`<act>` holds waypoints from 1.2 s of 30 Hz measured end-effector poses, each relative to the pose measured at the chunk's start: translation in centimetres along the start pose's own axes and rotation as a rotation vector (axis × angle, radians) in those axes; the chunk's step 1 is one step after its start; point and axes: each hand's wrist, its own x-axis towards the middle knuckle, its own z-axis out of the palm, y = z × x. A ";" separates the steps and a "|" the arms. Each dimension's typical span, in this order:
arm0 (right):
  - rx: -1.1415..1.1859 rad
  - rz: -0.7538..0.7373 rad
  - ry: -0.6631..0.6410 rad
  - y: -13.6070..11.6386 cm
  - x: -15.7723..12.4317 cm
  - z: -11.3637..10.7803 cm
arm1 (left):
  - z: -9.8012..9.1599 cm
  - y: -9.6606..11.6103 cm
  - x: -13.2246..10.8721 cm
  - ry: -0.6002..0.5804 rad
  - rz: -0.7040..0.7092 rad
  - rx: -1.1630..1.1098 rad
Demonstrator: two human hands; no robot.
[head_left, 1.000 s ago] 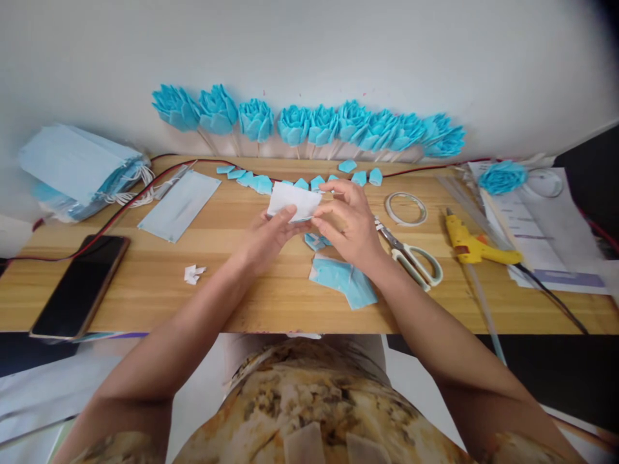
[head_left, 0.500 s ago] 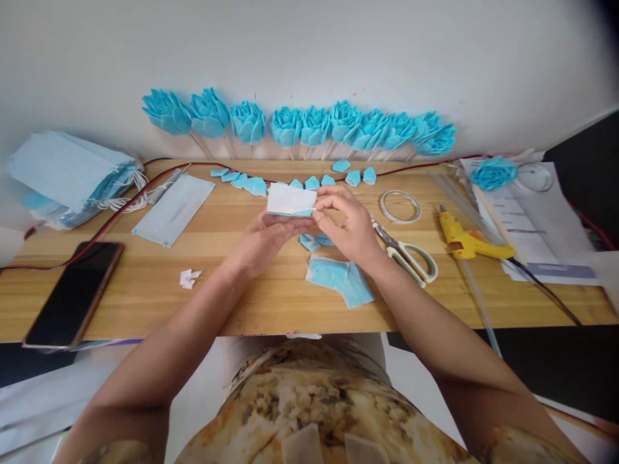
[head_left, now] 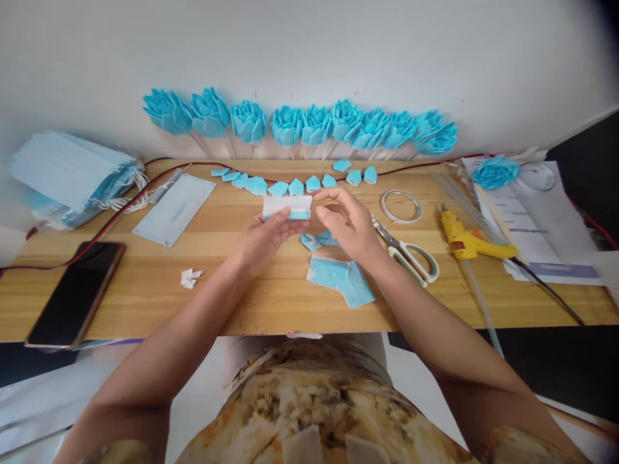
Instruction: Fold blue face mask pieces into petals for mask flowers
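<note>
My left hand (head_left: 261,241) grips a small white rectangle of mask fabric (head_left: 294,202), thumb on top and fingers beneath. Its near edge is folded over into a blue strip. Just off the right end of the fabric is my right hand (head_left: 351,222), thumb and index finger apart with nothing between them. Below the right hand lie blue folded scraps (head_left: 314,241) and larger blue fabric pieces (head_left: 331,274). Beyond both hands, several small blue pointed petals (head_left: 296,187) sit in a curved row.
Blue fabric flowers (head_left: 249,122) on sticks line the wall. Scissors (head_left: 411,258), a tape roll (head_left: 401,206) and a yellow glue gun (head_left: 459,238) lie right. Leftward are a flat face mask (head_left: 175,207), a mask stack (head_left: 72,171), a phone (head_left: 75,293) and a cord.
The fabric's near edge now shows a wider blue fold, and my left thumb has come on top of it. My right fingers have come away from its right end.
</note>
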 end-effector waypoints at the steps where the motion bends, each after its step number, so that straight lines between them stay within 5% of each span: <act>1: 0.039 0.022 -0.008 0.2 0.0 0.0 | 0.0 0.0 0.0 0.009 -0.001 -0.004; 8: 0.002 0.036 -0.110 1.2 -0.3 0.6 | -0.2 -0.3 -0.1 -0.010 0.013 0.011; 15: -0.163 -0.136 0.066 0.3 -0.1 0.2 | -0.2 0.0 -0.1 -0.032 -0.021 -0.039; 24: -0.368 -0.281 0.029 0.5 0.0 0.4 | 0.0 -0.3 -0.2 -0.105 -0.088 -0.083; 36: -0.387 -0.345 -0.066 0.9 0.3 0.1 | 0.0 0.1 0.0 0.071 -0.166 -0.136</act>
